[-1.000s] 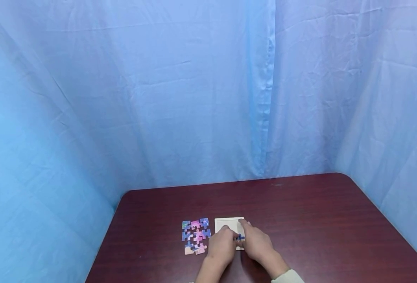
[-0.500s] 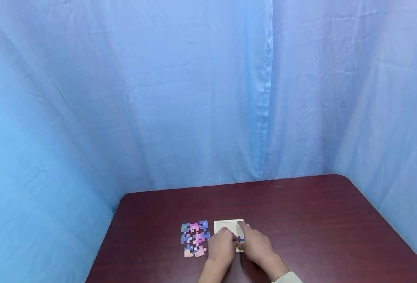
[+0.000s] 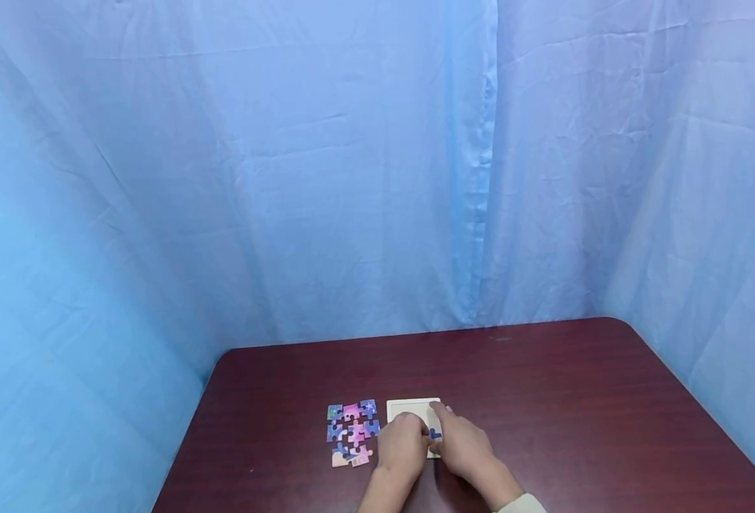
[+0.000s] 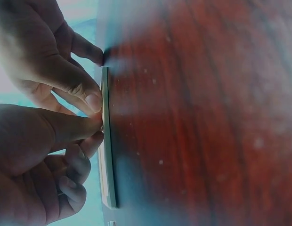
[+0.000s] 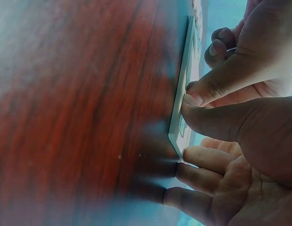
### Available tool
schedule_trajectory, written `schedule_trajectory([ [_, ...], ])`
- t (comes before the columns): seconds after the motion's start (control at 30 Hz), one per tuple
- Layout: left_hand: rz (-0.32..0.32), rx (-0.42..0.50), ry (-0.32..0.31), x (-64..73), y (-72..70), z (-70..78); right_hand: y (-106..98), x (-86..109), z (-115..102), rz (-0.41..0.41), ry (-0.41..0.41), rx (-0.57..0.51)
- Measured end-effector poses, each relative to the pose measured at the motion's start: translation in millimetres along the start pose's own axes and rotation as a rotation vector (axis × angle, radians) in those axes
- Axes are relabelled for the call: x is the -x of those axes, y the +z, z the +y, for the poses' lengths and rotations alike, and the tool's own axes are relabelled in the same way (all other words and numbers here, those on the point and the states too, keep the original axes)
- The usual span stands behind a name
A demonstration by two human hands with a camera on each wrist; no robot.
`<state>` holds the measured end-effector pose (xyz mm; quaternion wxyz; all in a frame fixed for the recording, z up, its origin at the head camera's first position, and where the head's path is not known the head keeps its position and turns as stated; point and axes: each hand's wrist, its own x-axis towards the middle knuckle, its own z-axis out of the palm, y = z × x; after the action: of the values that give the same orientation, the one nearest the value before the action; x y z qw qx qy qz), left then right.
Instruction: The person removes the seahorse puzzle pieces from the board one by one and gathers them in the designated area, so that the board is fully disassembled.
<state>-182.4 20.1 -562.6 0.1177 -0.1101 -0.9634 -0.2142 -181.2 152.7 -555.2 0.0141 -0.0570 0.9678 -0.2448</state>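
Note:
A shallow cream puzzle tray (image 3: 409,407) lies on the dark red table, partly hidden by both hands. Over its front part my left hand (image 3: 401,445) has its fingers curled, thumb and index pinching at a small puzzle piece that is mostly hidden. My right hand (image 3: 467,443) reaches in from the other side, its fairly straight fingers along the tray's right edge. In the right wrist view the two thumb tips meet over the tray, and a patterned puzzle piece (image 5: 182,126) shows in the corner below the right thumb. Between the hands, a blue puzzle piece (image 3: 434,433) is visible.
Left of the tray, several colourful puzzle pieces (image 3: 355,431) lie loosely laid out in rows. The dark red table (image 3: 544,385) has rounded far corners. Blue curtains (image 3: 352,178) hang behind it and at both sides.
Both hands stay over the front of the tray with only slight finger movement. More of the blue piece's colour shows between them. The head view has shifted slightly.

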Motion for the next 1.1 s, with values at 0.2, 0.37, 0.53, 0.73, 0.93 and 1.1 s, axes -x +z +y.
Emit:
schedule_trajectory([
  [0.2,-0.002,-0.009,-0.002,-2.1,-0.6,-0.4,-2,0.9,-2,0.009,-0.002,0.013],
  [0.37,-0.028,-0.002,-0.041,-2.5,-4.4,-0.9,-1,1.3,-1,0.006,-0.004,0.006],
  [0.53,-0.038,0.015,-0.068,-2.4,-8.8,-1.9,-2,2.0,0,-0.006,0.0,0.006],
  [0.73,-0.004,0.063,-0.051,-1.6,-14.3,-4.9,-2,0.9,0,-0.021,0.012,0.01],
  [0.93,0.042,0.12,-0.047,-2.2,-18.4,-9.4,-5,0.6,-1,-0.038,0.011,0.004],
  [1.1,0.023,0.211,-0.086,-1.0,-24.1,-13.8,-6,0.3,0,-0.057,0.011,-0.001],
])
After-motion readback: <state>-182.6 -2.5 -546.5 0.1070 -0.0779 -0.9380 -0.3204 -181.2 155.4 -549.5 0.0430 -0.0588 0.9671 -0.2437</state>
